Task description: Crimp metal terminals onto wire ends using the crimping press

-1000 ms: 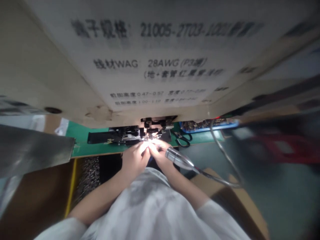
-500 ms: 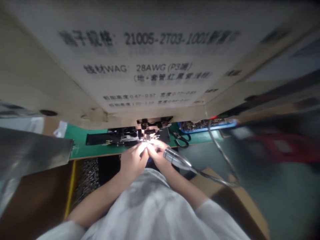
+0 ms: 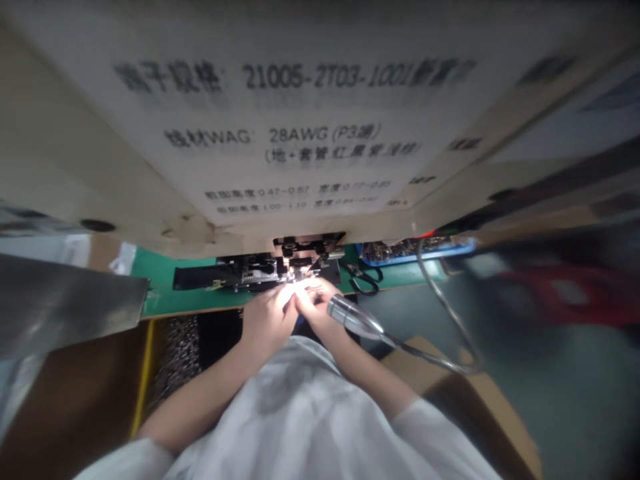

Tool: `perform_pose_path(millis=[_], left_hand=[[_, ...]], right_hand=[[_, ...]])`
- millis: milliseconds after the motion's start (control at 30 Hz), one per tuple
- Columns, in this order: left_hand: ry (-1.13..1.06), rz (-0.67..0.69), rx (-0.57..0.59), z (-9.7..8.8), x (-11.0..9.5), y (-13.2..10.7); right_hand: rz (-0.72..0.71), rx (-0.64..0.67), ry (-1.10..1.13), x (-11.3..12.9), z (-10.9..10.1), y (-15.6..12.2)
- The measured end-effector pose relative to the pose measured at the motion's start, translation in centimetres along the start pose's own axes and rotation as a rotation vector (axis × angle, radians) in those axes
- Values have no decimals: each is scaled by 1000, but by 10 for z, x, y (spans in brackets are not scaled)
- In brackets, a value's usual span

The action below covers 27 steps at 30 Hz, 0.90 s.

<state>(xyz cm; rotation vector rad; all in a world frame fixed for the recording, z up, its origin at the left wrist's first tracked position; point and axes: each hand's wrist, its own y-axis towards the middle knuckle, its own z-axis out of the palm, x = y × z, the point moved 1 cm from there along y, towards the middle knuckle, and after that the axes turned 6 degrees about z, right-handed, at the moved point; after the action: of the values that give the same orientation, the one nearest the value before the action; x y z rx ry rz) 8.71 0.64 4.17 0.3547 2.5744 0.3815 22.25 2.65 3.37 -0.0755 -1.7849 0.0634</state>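
Green bench point(image 3: 173, 305) under a beige machine point(image 3: 75, 157), its lit tooling point(image 3: 300, 263) near the bench's front edge; blue tray point(image 3: 431, 256) toward the right end. Left hand point(image 3: 266, 321) and right hand point(image 3: 321, 313), fingers curled, meet just before the tooling; glare hides whether either grips anything. Lamp point(image 3: 356, 318) by the right hand; hand tool point(image 3: 364, 293) near the tray.

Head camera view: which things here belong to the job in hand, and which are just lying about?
Seemingly in use:
left hand
right hand
lit machine tooling
gooseneck lamp
Anything held is lost in glare.

Seemingly just lying about:
black-handled tool
blue tray
cardboard box, lower right
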Motion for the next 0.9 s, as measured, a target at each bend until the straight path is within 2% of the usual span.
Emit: perform_pose_path(millis=[100,267,400,600,900], left_hand=[[-28,0,5,0,-1,0],[-190,-105,44,-2,-3,0],[-278,-131,34,-1,-2,0],[-203,-101,-28,4,0,0],[-89,-30,-133,4,0,-1]], right_hand=[[-14,40,11,2,-3,1],[-37,-34,122,-2,-4,2],[-34,-24,139,-5,-1,0],[-29,-68,85,-6,2,1],[-103,71,80,11,-8,3]])
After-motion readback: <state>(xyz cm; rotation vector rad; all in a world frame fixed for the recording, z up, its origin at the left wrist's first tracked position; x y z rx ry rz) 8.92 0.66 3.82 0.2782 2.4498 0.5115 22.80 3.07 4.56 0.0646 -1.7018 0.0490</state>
